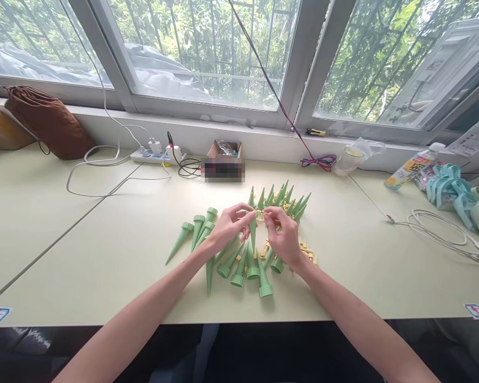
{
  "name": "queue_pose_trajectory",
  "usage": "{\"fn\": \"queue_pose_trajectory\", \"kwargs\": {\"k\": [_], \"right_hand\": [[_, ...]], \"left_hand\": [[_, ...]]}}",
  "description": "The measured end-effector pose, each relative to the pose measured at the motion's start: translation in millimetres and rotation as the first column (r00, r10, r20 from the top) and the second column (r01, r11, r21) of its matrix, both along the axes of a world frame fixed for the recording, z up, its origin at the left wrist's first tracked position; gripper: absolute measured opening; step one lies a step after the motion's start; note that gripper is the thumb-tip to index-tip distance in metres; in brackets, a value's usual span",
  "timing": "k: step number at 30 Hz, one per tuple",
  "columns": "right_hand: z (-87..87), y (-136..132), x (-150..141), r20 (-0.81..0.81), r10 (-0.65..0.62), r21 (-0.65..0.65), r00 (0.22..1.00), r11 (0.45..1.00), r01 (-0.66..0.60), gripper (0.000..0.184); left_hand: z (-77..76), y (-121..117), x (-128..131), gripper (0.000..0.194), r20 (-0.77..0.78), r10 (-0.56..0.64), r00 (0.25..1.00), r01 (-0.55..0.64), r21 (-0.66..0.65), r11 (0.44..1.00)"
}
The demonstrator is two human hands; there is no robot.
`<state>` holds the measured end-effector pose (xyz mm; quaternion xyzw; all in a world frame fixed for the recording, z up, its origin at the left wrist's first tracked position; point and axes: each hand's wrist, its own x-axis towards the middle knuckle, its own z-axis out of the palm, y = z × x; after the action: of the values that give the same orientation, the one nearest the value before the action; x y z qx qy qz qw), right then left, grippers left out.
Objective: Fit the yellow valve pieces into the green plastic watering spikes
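My left hand (238, 221) is closed around a green plastic watering spike (253, 234), whose tip points down. Close beside it, my right hand (281, 231) pinches a small pale-yellow plastic piece (262, 213) near the spike's upper end; the fingers hide much of it. Below my hands lie several loose green spikes (265, 287) with wide collared ends. More spikes (198, 226) lie to the left. Behind my hands, a group of spikes (285, 197) stands tip up, with yellow pieces among them. A pile of small yellow pieces (307, 252) is partly behind my right wrist.
At the back stand a power strip (146, 155) with cables and a small cardboard box (224, 149). A brown drawstring bag (48, 122) is at the far left. On the right are a drink bottle (415, 166), turquoise clips (449, 186) and a coiled white cable (439, 226).
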<state>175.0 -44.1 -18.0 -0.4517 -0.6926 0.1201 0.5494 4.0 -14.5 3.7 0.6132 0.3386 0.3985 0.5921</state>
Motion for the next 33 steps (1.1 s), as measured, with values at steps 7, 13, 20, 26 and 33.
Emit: {"fn": "queue_pose_trajectory", "kwargs": {"k": [7,13,20,26,33], "right_hand": [[2.1,0.4,0.3,-0.03,0.037,-0.046,0.999,0.998,-0.038,0.012],[5.9,0.3,0.3,-0.015,0.083,-0.04,0.996,0.996,-0.084,0.02],[2.3,1.8,1.2,0.032,0.109,-0.033,0.994,0.994,-0.108,0.025],[1.1,2.9,1.3,0.04,0.138,-0.026,0.99,0.99,-0.137,0.024],[1.9,2.3,0.3,0.045,0.125,-0.007,0.991,0.992,-0.125,0.019]], "left_hand": [[1.3,-0.2,1.2,0.031,0.009,0.013,1.0,-0.013,0.001,1.0],[0.2,2.6,0.2,0.029,0.043,0.082,0.996,-0.082,-0.008,0.997],[-0.5,3.9,0.4,0.031,0.089,0.102,0.991,-0.098,-0.039,0.994],[0.5,1.9,0.8,0.032,0.061,0.096,0.994,-0.093,-0.048,0.994],[1.6,0.9,1.0,0.03,0.045,0.086,0.995,-0.085,-0.041,0.996]]}}
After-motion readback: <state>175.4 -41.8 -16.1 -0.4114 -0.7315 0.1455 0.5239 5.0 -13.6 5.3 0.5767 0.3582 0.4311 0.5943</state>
